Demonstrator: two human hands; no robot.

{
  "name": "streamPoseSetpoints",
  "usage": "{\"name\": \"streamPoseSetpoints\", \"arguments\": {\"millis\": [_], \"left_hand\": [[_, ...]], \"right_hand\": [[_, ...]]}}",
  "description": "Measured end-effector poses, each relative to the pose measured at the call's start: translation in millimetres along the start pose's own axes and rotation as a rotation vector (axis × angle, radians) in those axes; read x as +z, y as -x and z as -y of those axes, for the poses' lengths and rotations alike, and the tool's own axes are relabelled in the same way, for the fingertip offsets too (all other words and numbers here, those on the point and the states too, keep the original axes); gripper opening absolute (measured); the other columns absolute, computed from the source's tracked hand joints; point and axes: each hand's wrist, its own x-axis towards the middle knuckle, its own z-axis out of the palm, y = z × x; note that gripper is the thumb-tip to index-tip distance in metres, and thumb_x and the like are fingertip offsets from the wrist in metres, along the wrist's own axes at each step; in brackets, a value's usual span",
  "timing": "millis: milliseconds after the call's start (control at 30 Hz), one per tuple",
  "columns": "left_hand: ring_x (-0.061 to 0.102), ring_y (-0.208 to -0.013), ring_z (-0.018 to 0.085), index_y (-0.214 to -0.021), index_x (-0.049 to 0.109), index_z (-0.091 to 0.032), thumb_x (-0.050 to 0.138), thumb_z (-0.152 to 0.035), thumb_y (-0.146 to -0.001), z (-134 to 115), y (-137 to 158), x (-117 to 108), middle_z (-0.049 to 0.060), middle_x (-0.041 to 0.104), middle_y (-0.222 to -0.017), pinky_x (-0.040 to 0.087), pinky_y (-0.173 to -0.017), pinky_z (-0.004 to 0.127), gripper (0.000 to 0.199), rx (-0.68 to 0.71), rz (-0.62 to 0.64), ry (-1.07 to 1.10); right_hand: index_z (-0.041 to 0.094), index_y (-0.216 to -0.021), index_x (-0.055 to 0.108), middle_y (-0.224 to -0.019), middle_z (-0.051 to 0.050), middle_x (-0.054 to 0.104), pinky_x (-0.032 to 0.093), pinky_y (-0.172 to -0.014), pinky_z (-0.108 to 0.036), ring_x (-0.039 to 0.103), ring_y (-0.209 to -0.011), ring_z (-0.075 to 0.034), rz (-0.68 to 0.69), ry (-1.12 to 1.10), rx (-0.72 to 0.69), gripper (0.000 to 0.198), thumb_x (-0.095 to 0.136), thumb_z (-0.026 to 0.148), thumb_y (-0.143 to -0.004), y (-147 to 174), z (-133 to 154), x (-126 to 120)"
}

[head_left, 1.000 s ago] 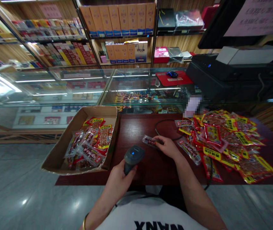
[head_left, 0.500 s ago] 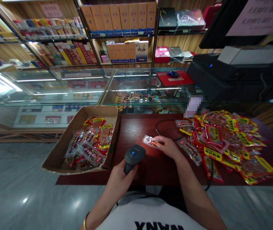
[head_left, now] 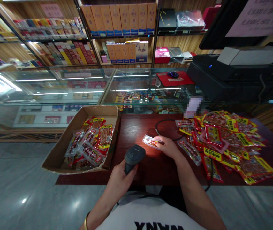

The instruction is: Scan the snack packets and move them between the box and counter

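Observation:
My left hand (head_left: 122, 176) is wrapped round the handle of a dark grey barcode scanner (head_left: 134, 155), whose head points away from me over the table. In my right hand (head_left: 167, 147) is a small clear-and-red snack packet (head_left: 148, 140), pinched by its right end just above the wood. Light from the scanner falls on the packet and the table around it. To the left stands an open cardboard box (head_left: 55, 156) with several snack packets (head_left: 105, 136) inside. On the right lies a heaped pile of red and yellow snack packets (head_left: 232, 137).
The dark red wooden table (head_left: 131, 124) carries all this. A black cable (head_left: 157, 124) loops behind my right hand. Beyond stands a glass display counter (head_left: 136, 81) with a red mouse pad (head_left: 168, 79) and a mouse (head_left: 172, 74). A monitor (head_left: 213, 28) overhangs the right.
The blue light on top of the scanner, lit before, no longer shows. Both hands, the scanner and the packet stay practically in place.

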Motion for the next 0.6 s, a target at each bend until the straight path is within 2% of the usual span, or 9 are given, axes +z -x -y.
{"name": "streamPoseSetpoints", "arguments": {"millis": [167,333,433,600], "left_hand": [[0.055,-0.053,0.015,-0.084,0.062,-0.016,0.057,-0.036,-0.087,-11.8,6.0,-2.8,-0.002,0.06,-0.059,0.042,-0.053,0.023,0.02,0.012,0.031,-0.002],[0.05,-0.053,0.014,-0.085,0.065,-0.016,0.057,-0.032,-0.086,-34.1,20.1,-29.7,-0.004,0.056,-0.058,0.04,-0.053,0.023,0.018,0.026,0.084,-0.095],[0.05,-0.057,0.014,-0.083,0.065,-0.016,0.057,-0.031,-0.085,-40.0,19.7,-40.6,-0.003,0.058,-0.06,0.039,-0.055,0.023,0.018,0.048,0.058,-0.144],[0.051,-0.055,0.014,-0.079,0.065,-0.016,0.058,-0.036,-0.084,-32.4,0.6,-23.8,-0.002,0.06,-0.06,0.037,-0.052,0.023,0.021,0.065,-0.011,-0.129]], "right_hand": [[0.027,-0.104,0.072,-0.11,-0.002,0.077,0.051,-0.095,-0.037,0.07,-0.101,-0.022,-0.007,0.0,-0.013,0.024,0.058,0.025,-0.085,0.3,-0.1,0.5],[0.026,-0.101,0.072,-0.108,-0.002,0.077,0.051,-0.095,-0.035,0.07,-0.102,-0.022,-0.003,-0.025,-0.068,0.022,0.057,0.026,-0.085,2.3,5.5,-1.3],[0.026,-0.102,0.072,-0.107,-0.001,0.077,0.05,-0.095,-0.036,0.07,-0.101,-0.022,-0.016,-0.031,-0.056,0.022,0.058,0.027,-0.086,2.7,6.0,-1.5],[0.028,-0.105,0.072,-0.106,0.0,0.077,0.052,-0.093,-0.038,0.071,-0.098,-0.022,-0.03,-0.032,-0.021,0.023,0.061,0.03,-0.085,3.4,4.8,-1.7]]}}
